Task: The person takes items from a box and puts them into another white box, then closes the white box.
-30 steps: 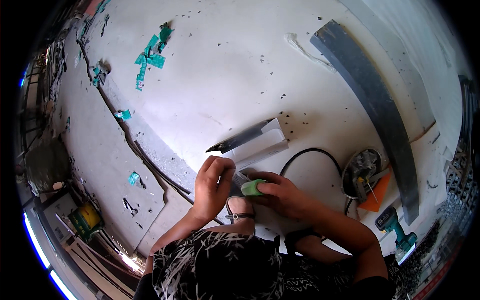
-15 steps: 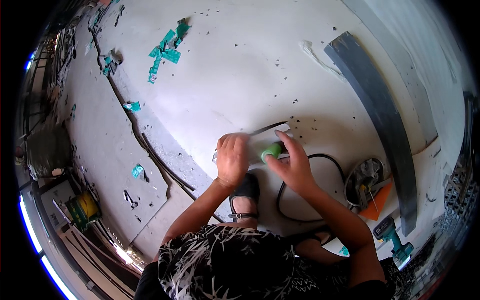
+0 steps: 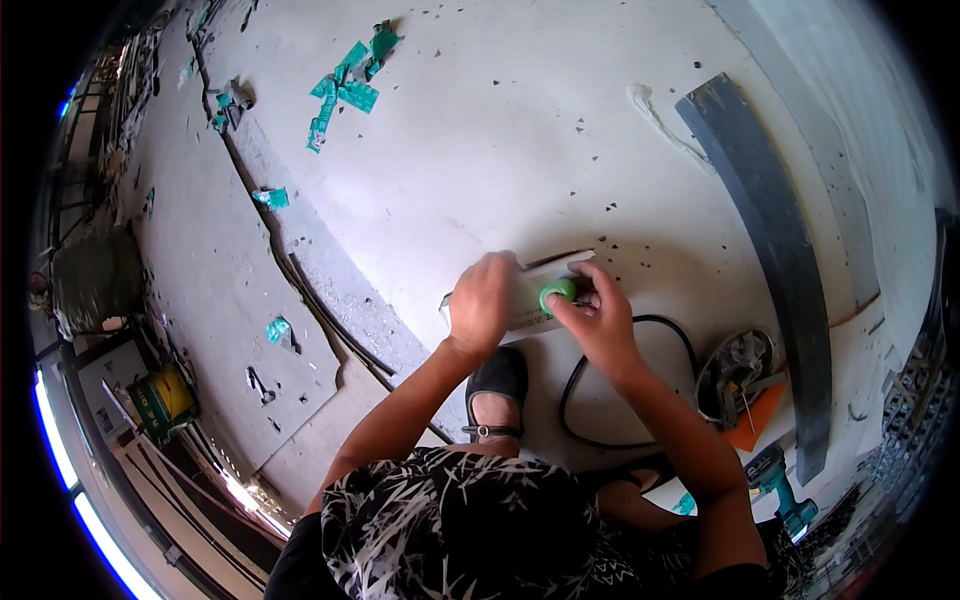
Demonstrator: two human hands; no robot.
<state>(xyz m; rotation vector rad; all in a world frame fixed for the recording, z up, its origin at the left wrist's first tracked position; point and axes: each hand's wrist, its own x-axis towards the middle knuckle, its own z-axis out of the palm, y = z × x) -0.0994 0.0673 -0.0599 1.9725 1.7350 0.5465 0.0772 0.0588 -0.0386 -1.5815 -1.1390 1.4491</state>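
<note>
The right hand [image 3: 600,320] is curled nearly closed around a small green roll [image 3: 557,294], thumb on the near side and the forefinger stretched out toward the far right corner of a pale box [image 3: 532,300]. The left hand [image 3: 484,305] lies over the left part of that box, palm down, with its fingers bent. Its fingertips are blurred and partly hidden, so whether it pinches something or only presses down is unclear.

The roll sits above the right half of the box, close against it; whether the two touch is hard to make out. The box lies slantwise just beyond the person's dark shoe [image 3: 497,373], its right end farther away than its left, with a thin dark edge along the far side.

The step in hand looks to be working the roll along the box, perhaps laying tape. From this pose, the next move seems to call for the left hand to steady the left end while the right keeps the roll close and even.

To the right, a black cable [image 3: 563,405] loops over the pale floor [image 3: 450,190], near an orange piece [image 3: 757,418] and a teal drill [image 3: 790,498]. Farther right lies a long grey beam [image 3: 775,245]; torn green scraps [image 3: 350,92] lie far left.
</note>
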